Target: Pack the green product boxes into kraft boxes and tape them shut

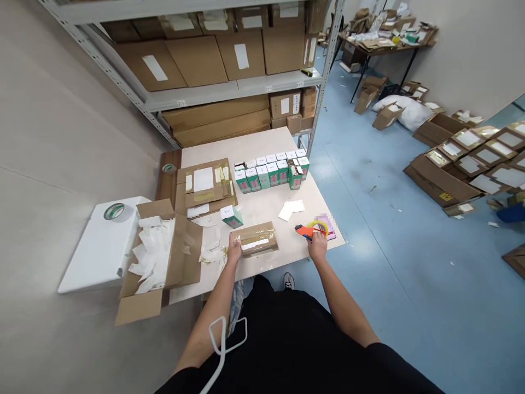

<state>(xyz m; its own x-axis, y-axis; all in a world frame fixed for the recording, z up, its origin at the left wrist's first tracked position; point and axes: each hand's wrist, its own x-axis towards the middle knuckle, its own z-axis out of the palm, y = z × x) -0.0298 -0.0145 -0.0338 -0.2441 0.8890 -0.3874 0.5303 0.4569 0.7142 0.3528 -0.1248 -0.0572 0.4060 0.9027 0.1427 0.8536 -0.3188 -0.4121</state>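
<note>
A small taped cardboard box (256, 239) with a white label lies near the front edge of the table. My left hand (233, 250) grips its left end, fingers wrapped around the side. Farther right, my right hand (317, 247) is closed on an orange tape dispenser (304, 231) that carries a yellow roll. Under the dispenser lies a purple item (331, 230), partly hidden and blurred. Several white paper slips (291, 209) rest behind, between the two hands. One green and white carton (232, 216) stands just beyond the cardboard box.
Rows of green and white cartons (262, 176) stand at the back of the table (262, 205). Flattened cardboard (205, 189) lies on the left, beside an open box (180, 262) of paper scraps. Shelving (229, 87) with boxes rises behind. Labelled boxes (447, 180) sit on the floor at right.
</note>
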